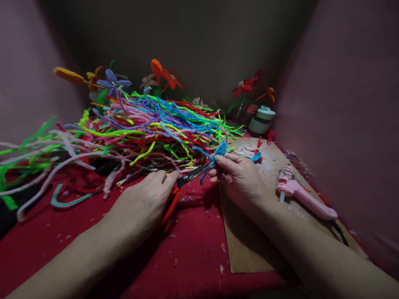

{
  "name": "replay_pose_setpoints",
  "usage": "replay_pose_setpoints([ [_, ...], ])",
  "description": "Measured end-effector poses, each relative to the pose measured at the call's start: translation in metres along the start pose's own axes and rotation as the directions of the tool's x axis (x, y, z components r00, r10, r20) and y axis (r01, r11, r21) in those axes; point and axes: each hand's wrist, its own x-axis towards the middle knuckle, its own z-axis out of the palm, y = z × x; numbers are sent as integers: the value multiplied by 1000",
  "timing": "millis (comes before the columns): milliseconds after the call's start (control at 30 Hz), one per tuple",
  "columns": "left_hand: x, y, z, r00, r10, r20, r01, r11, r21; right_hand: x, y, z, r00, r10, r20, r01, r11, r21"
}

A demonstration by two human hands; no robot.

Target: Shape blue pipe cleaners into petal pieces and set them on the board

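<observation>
The left hand (149,193) is grasping the scissors (185,179) by the red-orange handles, and at its two o'clock the right hand (241,176) is pinching the blue fuzzy piece (221,148) beside the blades. For a clean cut, I judge, the fingertips should be staying clear of the blades while holding the piece steady.

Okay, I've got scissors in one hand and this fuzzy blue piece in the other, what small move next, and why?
With the right hand, I'd probably grip the blue piece a little farther from the scissors before any cut: the left hand points their blades toward it, close beside the right fingertips.
</observation>
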Motion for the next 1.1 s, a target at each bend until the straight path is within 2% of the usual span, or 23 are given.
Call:
replay_pose_setpoints([
  [400,1,-2,3,999,31,-13,-31,1000,-5,1,2,-2,997,0,73,1,1000,-21],
  [800,1,1,-4,1000,21,9,-22,999,38,-1,1,-3,997,55,49,-53,998,-29],
  [1100,-1,1,-5,1000,18,-5,-18,998,56,-1,1,-1,999,21,49,-19,999,-41],
])
